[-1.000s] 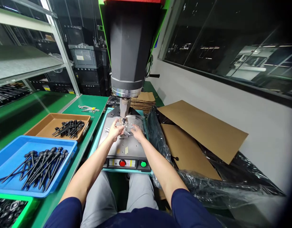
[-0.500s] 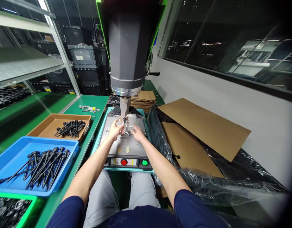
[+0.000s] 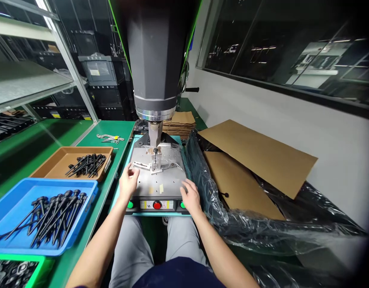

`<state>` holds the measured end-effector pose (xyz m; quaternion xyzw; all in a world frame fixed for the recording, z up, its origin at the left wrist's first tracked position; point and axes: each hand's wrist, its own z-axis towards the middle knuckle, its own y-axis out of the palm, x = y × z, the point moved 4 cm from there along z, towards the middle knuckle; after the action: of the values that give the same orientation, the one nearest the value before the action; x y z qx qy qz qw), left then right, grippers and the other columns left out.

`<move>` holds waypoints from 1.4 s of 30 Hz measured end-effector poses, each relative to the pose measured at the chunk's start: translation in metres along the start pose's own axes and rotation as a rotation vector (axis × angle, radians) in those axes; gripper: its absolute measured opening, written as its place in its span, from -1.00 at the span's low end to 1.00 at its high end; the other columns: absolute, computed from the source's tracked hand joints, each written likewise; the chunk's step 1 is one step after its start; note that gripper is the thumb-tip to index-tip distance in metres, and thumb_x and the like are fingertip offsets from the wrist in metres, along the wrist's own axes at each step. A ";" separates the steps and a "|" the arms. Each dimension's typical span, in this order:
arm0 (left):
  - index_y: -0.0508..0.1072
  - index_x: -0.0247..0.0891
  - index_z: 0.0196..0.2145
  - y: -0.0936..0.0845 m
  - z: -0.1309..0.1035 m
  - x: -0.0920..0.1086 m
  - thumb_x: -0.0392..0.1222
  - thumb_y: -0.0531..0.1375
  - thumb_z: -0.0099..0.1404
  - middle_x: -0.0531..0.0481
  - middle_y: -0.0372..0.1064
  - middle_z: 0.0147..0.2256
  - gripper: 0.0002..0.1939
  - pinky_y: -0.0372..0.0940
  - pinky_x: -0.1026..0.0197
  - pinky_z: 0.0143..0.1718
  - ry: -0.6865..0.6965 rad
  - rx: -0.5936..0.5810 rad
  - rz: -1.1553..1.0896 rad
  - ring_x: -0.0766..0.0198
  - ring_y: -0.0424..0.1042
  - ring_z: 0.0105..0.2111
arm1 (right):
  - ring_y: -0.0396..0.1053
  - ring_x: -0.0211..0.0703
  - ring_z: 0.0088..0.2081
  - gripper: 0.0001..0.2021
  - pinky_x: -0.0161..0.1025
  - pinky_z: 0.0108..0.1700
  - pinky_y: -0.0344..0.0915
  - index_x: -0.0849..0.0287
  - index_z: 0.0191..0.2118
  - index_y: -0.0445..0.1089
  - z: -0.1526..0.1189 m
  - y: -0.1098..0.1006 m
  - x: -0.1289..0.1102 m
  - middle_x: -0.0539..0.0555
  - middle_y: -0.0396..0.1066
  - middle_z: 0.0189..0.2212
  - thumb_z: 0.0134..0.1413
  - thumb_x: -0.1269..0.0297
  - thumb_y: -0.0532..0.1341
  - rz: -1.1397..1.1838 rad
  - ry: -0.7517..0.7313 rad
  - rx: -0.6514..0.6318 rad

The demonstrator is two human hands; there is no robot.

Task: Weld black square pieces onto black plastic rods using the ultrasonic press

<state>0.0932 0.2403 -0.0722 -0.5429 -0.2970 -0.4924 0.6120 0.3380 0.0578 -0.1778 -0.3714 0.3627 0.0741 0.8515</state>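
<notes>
A black-headed part (image 3: 155, 151) stands upright in the fixture (image 3: 156, 165), right under the press horn (image 3: 155, 134). Thin clear plastic film lies around the fixture on the metal base plate (image 3: 145, 186). My left hand (image 3: 129, 182) is at the plate's left edge, fingers apart, holding nothing, above a green button (image 3: 130, 205). Over at the front right corner, my right hand (image 3: 191, 196) is open and empty beside the other green button (image 3: 182, 205), which it partly covers. A red button (image 3: 157, 205) sits between them on the front panel.
On the left bench stand a brown tray (image 3: 49, 160) and a blue tray (image 3: 10, 196) of black rod-like parts, and a green bin (image 3: 42, 272) of small black pieces. Wrenches (image 3: 111, 138) lie behind. Cardboard sheets (image 3: 259, 156) and black plastic wrap (image 3: 208, 192) fill the right side.
Both hands have let go at the fixture and moved back and apart, to the front corners of the base. The black-headed part stays standing in the fixture. The view has shifted slightly.
</notes>
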 end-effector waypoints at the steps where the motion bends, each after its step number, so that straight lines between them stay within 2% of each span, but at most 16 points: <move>1: 0.25 -0.29 0.24 -0.009 -0.011 -0.016 0.11 0.19 0.25 -0.16 0.46 -0.14 -0.31 0.39 0.07 -0.06 0.015 0.037 0.046 0.10 0.49 -0.12 | 0.24 0.17 0.18 -0.60 0.15 0.22 0.19 0.22 0.08 0.42 -0.017 -0.004 0.010 0.30 0.26 0.15 0.21 0.16 0.12 -0.034 0.026 0.043; 4: 0.26 -0.33 0.22 -0.024 -0.043 -0.062 0.11 0.22 0.19 -0.29 0.37 0.02 -0.27 0.31 -0.09 0.08 0.068 0.080 0.216 -0.05 0.38 0.05 | 0.16 0.25 0.23 -0.43 0.20 0.21 0.19 0.25 0.26 0.22 -0.056 -0.002 0.030 0.36 0.15 0.20 0.20 0.08 0.14 -0.061 0.110 0.033; 6: 0.27 -0.33 0.21 -0.027 -0.058 -0.085 0.11 0.23 0.15 -0.33 0.30 0.09 -0.25 0.20 -0.17 0.17 0.139 0.071 0.318 -0.12 0.29 0.13 | 0.16 0.21 0.24 -0.38 0.16 0.23 0.19 0.23 0.33 0.10 -0.068 0.003 0.036 0.35 0.12 0.22 0.22 0.08 0.12 -0.030 0.140 -0.007; 9: 0.23 -0.30 0.24 -0.031 -0.070 -0.107 0.11 0.20 0.19 -0.32 0.23 0.17 -0.26 0.09 -0.18 0.25 0.183 0.061 0.358 -0.12 0.19 0.21 | 0.16 0.16 0.25 -0.36 0.12 0.26 0.18 0.15 0.35 0.03 -0.071 0.006 0.038 0.29 0.11 0.23 0.22 0.10 0.13 0.001 0.164 -0.017; 16: 0.15 -0.12 0.30 -0.043 -0.074 -0.145 0.11 0.23 0.16 -0.17 0.19 0.22 -0.20 0.08 -0.10 0.28 0.006 -0.148 0.211 -0.02 0.18 0.25 | 0.15 0.09 0.27 -0.36 0.07 0.29 0.14 0.04 0.36 0.04 -0.070 -0.001 0.043 0.18 0.11 0.25 0.18 0.17 0.14 0.071 0.147 -0.080; 23: 0.25 -0.07 0.25 -0.046 -0.070 -0.152 0.11 0.27 0.13 -0.12 0.25 0.16 -0.24 0.14 -0.09 0.24 0.039 -0.132 0.184 -0.03 0.26 0.19 | 0.18 0.09 0.25 -0.37 0.07 0.29 0.14 0.04 0.34 0.07 -0.070 0.000 0.044 0.18 0.15 0.23 0.16 0.17 0.16 0.074 0.169 -0.053; 29: 0.13 -0.11 0.32 -0.045 -0.072 -0.149 0.11 0.27 0.12 -0.16 0.18 0.21 -0.14 0.09 -0.08 0.27 0.036 -0.158 0.205 -0.03 0.17 0.25 | 0.11 0.07 0.30 -0.33 0.05 0.30 0.13 0.04 0.37 0.00 -0.072 -0.002 0.044 0.19 0.06 0.28 0.18 0.11 0.15 0.090 0.166 -0.129; 42: 0.08 -0.15 0.33 -0.041 -0.073 -0.155 0.14 0.23 0.16 -0.20 0.14 0.24 -0.14 0.01 -0.06 0.31 -0.003 -0.158 0.210 0.01 0.11 0.29 | 0.11 0.10 0.30 -0.32 0.08 0.31 0.10 0.04 0.37 0.02 -0.072 -0.002 0.047 0.18 0.08 0.28 0.17 0.08 0.17 0.110 0.178 -0.127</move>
<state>-0.0098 0.2169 -0.2129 -0.6183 -0.1999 -0.4468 0.6149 0.3324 0.0001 -0.2418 -0.4093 0.4515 0.1102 0.7852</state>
